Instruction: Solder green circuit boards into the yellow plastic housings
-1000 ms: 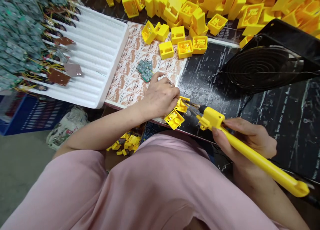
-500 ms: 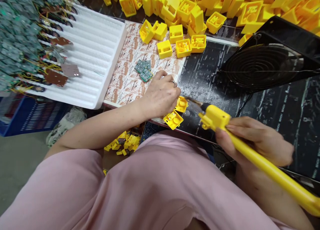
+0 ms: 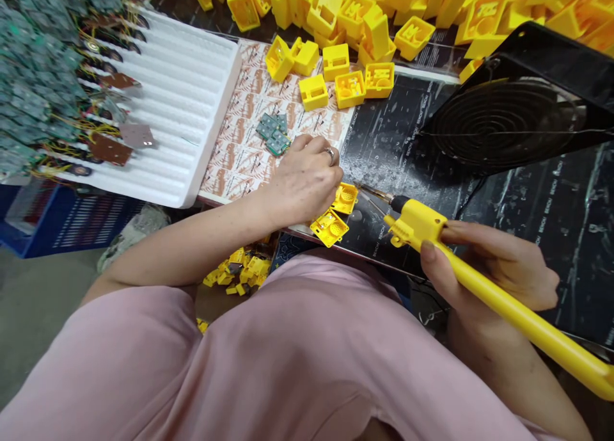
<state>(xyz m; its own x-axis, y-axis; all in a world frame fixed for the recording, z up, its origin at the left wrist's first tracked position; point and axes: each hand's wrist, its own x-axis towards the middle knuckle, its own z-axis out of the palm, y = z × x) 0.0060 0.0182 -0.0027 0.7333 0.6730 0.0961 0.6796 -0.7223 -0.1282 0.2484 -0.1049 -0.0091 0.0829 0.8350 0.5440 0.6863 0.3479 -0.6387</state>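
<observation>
My right hand [image 3: 499, 262] is wrapped round a yellow soldering gun [image 3: 480, 284], the thumb lying on its body. Its metal tip and a thin feed tube point left, and the tip ends beside a small open yellow case [image 3: 345, 199]. Against that case's left edge rests my left hand [image 3: 309, 178], with a ring on one finger. Its fingers are curled and closed, and the fingertips are hidden, so what they grip does not show. A second open yellow case [image 3: 330, 228] lies just nearer to me. Beyond my left hand sit several small green circuit boards [image 3: 274, 132].
A white ribbed foam tray [image 3: 177, 108] on the left carries many wired circuit boards [image 3: 38, 82]. Yellow cases [image 3: 350, 89] are heaped along the back. A black fan [image 3: 503, 114] stands at the right. Below the table edge are a blue crate [image 3: 71, 220] and more yellow parts [image 3: 244, 271].
The soldering gun has shifted slightly right and its tip and feed tube now show more sharply. My left hand stays by the yellow cases, almost unmoved.
</observation>
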